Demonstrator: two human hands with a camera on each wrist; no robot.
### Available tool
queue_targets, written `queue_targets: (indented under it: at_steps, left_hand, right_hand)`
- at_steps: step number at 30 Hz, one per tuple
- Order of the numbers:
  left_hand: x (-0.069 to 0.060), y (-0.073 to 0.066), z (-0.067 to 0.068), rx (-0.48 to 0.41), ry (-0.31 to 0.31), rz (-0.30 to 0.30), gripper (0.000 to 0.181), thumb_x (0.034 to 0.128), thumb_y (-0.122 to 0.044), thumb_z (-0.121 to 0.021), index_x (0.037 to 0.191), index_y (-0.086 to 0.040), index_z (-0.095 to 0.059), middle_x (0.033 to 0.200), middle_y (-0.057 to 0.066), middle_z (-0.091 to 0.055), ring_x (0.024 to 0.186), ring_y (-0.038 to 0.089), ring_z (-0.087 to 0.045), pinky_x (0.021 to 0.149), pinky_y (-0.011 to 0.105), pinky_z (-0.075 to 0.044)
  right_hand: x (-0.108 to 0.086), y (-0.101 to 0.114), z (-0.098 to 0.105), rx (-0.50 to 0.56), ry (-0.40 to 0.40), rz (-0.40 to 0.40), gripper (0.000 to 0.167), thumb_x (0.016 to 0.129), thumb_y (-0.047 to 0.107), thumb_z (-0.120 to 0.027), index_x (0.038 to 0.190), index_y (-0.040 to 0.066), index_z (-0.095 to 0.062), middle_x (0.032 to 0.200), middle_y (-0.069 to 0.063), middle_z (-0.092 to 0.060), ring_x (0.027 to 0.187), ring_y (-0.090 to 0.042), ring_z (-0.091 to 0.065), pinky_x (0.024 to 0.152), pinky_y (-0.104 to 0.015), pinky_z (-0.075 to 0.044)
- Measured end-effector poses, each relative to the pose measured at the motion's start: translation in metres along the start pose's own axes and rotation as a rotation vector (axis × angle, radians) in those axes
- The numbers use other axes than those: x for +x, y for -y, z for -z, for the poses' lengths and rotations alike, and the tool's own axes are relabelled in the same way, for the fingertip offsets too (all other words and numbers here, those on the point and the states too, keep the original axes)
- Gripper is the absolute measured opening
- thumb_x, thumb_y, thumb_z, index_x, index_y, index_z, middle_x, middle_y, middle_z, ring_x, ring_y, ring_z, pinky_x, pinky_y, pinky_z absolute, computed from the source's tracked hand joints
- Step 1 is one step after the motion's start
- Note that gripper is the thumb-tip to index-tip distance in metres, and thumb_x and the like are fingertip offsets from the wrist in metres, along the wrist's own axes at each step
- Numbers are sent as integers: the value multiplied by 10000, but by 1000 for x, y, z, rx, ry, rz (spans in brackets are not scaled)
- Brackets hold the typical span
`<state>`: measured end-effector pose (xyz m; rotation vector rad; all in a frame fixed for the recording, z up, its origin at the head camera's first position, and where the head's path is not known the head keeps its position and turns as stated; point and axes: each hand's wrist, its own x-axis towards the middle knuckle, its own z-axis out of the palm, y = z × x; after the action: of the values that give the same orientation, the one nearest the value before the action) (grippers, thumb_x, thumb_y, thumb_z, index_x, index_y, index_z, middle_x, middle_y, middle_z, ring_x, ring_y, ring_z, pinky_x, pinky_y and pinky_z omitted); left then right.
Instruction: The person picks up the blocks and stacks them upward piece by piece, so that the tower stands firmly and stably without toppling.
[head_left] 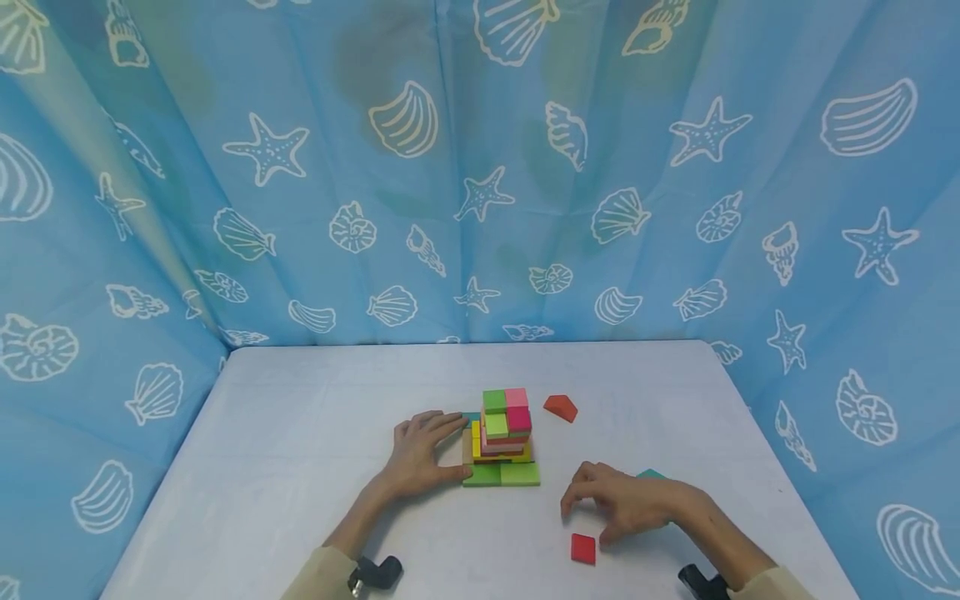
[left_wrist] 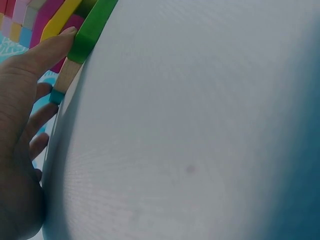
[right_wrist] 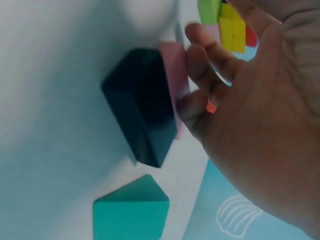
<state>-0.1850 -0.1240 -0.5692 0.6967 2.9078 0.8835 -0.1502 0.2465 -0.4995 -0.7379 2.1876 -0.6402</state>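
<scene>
A stack of coloured blocks [head_left: 506,425] stands mid-table on a base with light green blocks [head_left: 501,475] along its front. My left hand [head_left: 425,454] rests at the stack's left side, fingers fairly straight. Its thumb touches the green block [left_wrist: 94,35] at the front corner, and its fingers reach toward a teal block [left_wrist: 57,96] at the back. My right hand [head_left: 618,497] hovers right of the stack with loosely bent fingers. Just below it lies a red square block [head_left: 583,548]. In the right wrist view a pink block [right_wrist: 174,75] and a dark, blurred block-like shape [right_wrist: 137,105] appear beside the fingertips.
A red-orange angular block [head_left: 561,407] lies behind and right of the stack. Partly hidden behind my right wrist is a teal block [head_left: 651,474]. The white table [head_left: 315,408] meets a blue seashell-patterned curtain [head_left: 457,208] at its back and sides.
</scene>
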Motion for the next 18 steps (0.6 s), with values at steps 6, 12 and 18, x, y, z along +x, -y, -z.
queue_targets:
  at_steps: [6, 12, 18]
  left_hand:
    - [0, 1, 1, -17, -5, 8, 811, 804, -644, -703, 1505, -302, -477, 1548, -45, -458, 1448, 299, -309, 1087, 625, -221]
    - [1, 2, -1, -10, -3, 0, 821, 807, -657, -697, 1511, -303, -467, 1552, -49, -452, 1449, 295, -308, 1087, 621, -217]
    - [1, 2, -2, 1, -6, -4, 826, 808, -660, -688, 1514, -292, -466, 1553, -43, -452, 1450, 294, -307, 1085, 620, -219]
  right_hand:
    - [0, 8, -10, -205, -39, 5, 449, 767, 261, -872, 1028, 543, -639, 1229, 170, -434, 1141, -120, -398, 954, -439, -473]
    - [3, 8, -12, -221, -73, -10, 329, 769, 378, -866, 974, 530, -657, 1194, 182, -442, 1121, -121, -405, 950, -441, -468]
    - [11, 8, -2, -89, -159, 50, 281, 796, 447, -827, 1015, 456, -651, 1115, 218, -529, 1086, -117, -480, 906, -376, -501]
